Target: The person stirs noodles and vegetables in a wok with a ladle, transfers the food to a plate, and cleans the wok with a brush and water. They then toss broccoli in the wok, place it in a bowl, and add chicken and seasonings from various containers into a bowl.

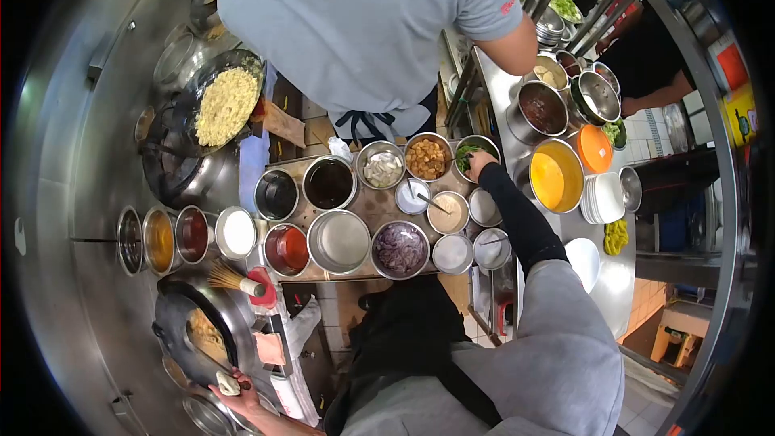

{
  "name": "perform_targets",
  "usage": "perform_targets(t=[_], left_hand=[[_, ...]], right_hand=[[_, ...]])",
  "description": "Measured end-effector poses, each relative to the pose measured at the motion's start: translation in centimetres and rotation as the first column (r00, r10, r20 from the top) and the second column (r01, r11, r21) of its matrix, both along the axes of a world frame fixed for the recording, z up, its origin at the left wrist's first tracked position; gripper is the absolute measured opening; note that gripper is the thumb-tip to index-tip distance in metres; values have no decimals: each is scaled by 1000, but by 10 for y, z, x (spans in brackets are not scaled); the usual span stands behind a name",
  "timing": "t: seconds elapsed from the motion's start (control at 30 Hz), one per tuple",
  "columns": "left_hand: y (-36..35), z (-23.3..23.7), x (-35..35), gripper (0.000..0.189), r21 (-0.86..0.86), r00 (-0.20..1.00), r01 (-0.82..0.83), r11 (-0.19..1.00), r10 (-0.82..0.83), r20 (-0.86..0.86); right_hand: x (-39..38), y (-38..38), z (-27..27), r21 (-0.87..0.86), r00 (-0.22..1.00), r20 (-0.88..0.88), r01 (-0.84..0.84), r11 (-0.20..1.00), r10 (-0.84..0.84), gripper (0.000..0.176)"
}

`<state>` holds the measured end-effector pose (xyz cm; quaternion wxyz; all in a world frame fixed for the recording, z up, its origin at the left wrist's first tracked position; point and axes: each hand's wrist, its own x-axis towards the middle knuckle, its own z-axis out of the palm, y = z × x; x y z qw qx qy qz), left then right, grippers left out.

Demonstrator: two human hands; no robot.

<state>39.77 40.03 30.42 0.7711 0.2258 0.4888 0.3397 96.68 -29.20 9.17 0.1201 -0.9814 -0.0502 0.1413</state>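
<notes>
Left hand (237, 392) at 7 o'clock grips a ladle (209, 361) that slants into the wok (173, 311) at 8; best held steady, so no food (207, 333) spills. At 2, the right hand (482, 163) has its fingertips in the greens (463, 153); whether it has pinched any, I cannot tell. A small pinch, lifted straight up, should keep stray bits out of the chunks (426, 157) just beside, at 9 from there.
</notes>
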Motion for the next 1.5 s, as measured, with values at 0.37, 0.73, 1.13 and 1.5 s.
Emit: perform_targets(t=[0.37, 0.73, 1.13, 1.5], left_hand=[[-2, 6, 0, 64, 26, 1000, 23, 999, -23, 3], [4, -1, -24, 39, 235, 992, -83, 968, 102, -68], [67, -22, -115, 28, 229, 958, -270, 935, 237, 159], [59, -26, -150, 31, 69, 871, -386, 920, 339, 356]], right_hand=[[5, -30, 13, 512, 956, -124, 290, 808, -265, 17], [-52, -24, 125, 853, 877, -208, 380, 359, -433, 8], [-225, 423, 340, 976, 912, -52, -40, 214, 408, 13], [-406, 794, 329, 725, 555, 576, -686, -63, 600, 13]])
